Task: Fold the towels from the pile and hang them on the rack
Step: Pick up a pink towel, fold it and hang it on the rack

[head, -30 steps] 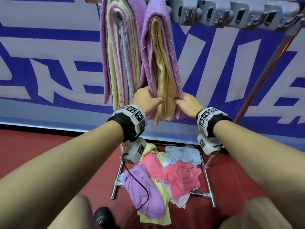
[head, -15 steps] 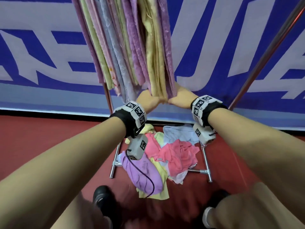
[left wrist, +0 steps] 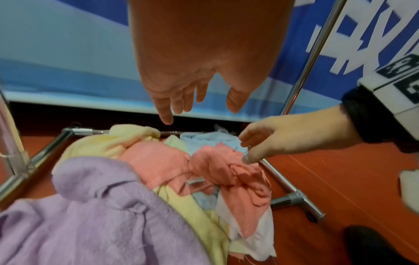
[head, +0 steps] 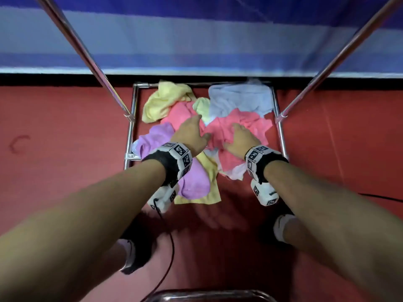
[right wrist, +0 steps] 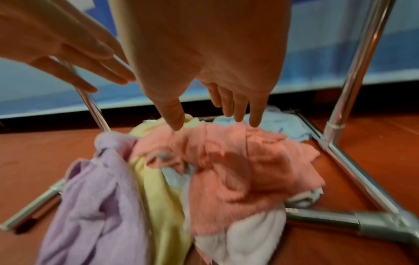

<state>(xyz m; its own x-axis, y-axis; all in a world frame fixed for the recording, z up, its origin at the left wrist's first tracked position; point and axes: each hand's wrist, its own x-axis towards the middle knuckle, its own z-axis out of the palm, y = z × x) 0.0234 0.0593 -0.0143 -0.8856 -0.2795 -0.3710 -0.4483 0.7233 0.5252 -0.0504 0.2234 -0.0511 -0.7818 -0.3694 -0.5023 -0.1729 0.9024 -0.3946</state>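
On the left, the red floor (head: 54, 171) is bare except for a faint round mark. A slanted metal pole of the rack (head: 87, 62) comes down to the left corner of the rack's base frame (head: 130, 136), which lies flat on the floor in front of a blue and white banner (head: 196, 35).

Inside this frame lies the pile of towels. A purple towel (head: 194, 182) is at the near left, on top of a yellow towel (head: 209, 192). Another yellow towel (head: 161, 99) is crumpled at the far left corner.

The left hand (head: 192, 136) is above the middle of the pile, over a pink towel (head: 178, 114). Its fingers (left wrist: 167, 111) are straight and a little apart, pointing down, and they hold nothing.

Just beside it, the right hand (head: 239, 138) reaches over a second pink towel (head: 250, 125). Its fingers (right wrist: 238, 109) are also loose and spread, very near to the cloth; I cannot tell if the tips touch it. Nothing is gripped.

A light blue towel (head: 239, 99) lies at the far right corner, and a white towel (head: 235, 173) shows at the near right edge of the pile. The right pole (head: 338, 57) rises from the right corner of the frame.
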